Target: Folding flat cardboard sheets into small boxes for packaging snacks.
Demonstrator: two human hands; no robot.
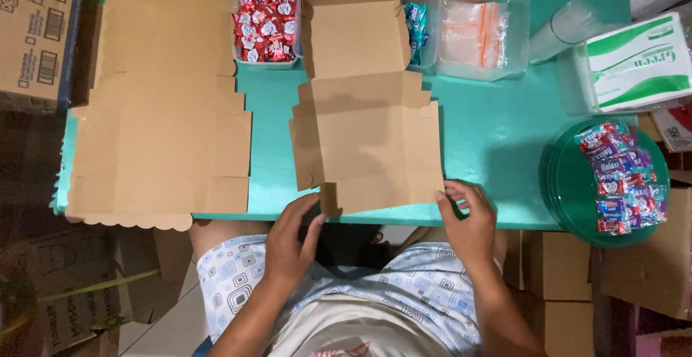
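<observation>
A flat, unfolded brown cardboard box blank [364,122] lies on the teal table [490,133], reaching from the near edge up over the tubs at the back. My left hand [292,238] pinches its near left corner flap. My right hand [468,216] grips its near right corner at the table edge. A stack of larger flat cardboard blanks [162,104] lies to the left, untouched.
Clear tubs at the back hold red wrapped candies [265,18], blue packets [417,25] and small zip bags [472,32]. A green round tray [569,191] with mixed candies sits at the right, beside a white-and-green pack [638,61]. Cardboard boxes stand on the floor around.
</observation>
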